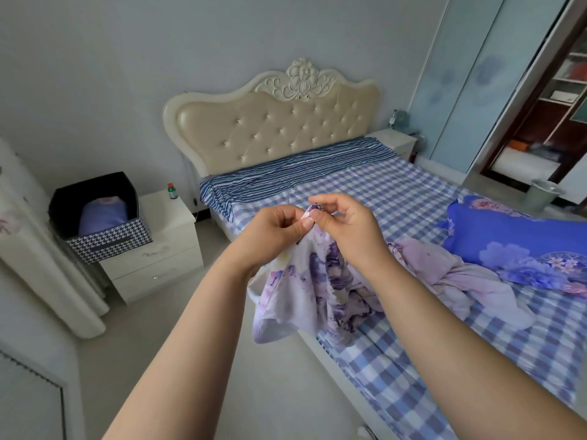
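Cloth (305, 281), floral purple-white (pillowcase or cover, can't tell): one corner held up over near edge of bed (397, 192), rest hanging down, tail trailing rightward onto bed. Long axis near vertical, pinched corner up, loose hem down. Your left hand (273, 230) and right hand (346, 223) both pinch that corner, thumbs against curled fingers, hands touching. Step, likely: finding corner or seam before spreading. Next: slide hands apart along edge, firm pinch, lift tail off bed. Blue pillow (508, 230) on bed, beyond tail.
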A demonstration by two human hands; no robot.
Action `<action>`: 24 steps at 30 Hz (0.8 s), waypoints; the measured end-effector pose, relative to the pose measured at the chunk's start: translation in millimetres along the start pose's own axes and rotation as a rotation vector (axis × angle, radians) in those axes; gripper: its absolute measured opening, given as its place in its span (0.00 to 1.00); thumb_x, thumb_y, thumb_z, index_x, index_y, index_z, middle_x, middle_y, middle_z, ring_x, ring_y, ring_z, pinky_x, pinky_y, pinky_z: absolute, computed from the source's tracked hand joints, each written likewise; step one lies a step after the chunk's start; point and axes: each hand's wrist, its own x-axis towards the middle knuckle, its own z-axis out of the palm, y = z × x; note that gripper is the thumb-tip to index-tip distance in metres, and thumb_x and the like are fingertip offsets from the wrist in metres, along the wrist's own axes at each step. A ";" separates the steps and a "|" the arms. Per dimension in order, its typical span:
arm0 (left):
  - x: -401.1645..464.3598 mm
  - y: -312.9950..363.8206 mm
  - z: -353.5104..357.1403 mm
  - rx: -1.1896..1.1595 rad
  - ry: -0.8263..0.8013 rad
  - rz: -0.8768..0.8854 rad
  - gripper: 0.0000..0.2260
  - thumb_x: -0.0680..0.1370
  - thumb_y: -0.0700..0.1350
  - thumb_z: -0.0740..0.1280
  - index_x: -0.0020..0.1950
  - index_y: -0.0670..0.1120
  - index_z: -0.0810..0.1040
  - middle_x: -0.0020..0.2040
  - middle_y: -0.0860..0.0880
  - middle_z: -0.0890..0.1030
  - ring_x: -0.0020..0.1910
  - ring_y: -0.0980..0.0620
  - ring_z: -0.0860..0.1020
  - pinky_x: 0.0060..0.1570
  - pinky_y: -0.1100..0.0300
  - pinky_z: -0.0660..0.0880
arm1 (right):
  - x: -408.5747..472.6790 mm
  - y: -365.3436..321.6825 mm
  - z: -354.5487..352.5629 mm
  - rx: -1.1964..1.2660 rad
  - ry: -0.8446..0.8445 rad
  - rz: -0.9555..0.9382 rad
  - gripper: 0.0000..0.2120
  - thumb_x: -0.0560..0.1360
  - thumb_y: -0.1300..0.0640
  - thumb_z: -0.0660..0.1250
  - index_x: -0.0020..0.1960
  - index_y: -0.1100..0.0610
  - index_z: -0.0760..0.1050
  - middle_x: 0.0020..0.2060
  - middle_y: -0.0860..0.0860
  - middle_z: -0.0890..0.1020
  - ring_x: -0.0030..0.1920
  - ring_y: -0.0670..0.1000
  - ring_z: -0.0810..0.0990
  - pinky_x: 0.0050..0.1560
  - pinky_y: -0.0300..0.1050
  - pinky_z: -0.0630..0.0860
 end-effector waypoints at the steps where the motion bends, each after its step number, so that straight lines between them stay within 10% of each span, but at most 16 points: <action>1: 1.6 0.4 -0.4 0.013 0.003 -0.011 0.08 0.79 0.44 0.66 0.45 0.39 0.80 0.33 0.48 0.76 0.32 0.52 0.69 0.33 0.60 0.66 | -1.1 3.4 0.9 0.032 0.018 0.016 0.11 0.74 0.57 0.70 0.50 0.45 0.73 0.48 0.49 0.81 0.45 0.42 0.82 0.50 0.40 0.79; 7: 8.6 -1.5 -0.5 -0.063 0.087 -0.081 0.12 0.78 0.50 0.65 0.43 0.42 0.78 0.38 0.43 0.75 0.37 0.48 0.70 0.39 0.54 0.67 | -17.3 36.9 12.3 -0.256 0.079 0.064 0.17 0.74 0.54 0.68 0.50 0.47 0.58 0.30 0.47 0.72 0.27 0.49 0.71 0.32 0.49 0.70; 24: 46.6 3.9 11.3 -0.019 0.620 0.048 0.11 0.80 0.47 0.64 0.40 0.44 0.76 0.37 0.47 0.74 0.37 0.52 0.70 0.39 0.59 0.68 | -28.2 137.6 13.1 -0.700 0.189 0.064 0.07 0.77 0.54 0.65 0.50 0.58 0.76 0.56 0.51 0.76 0.37 0.58 0.81 0.29 0.42 0.66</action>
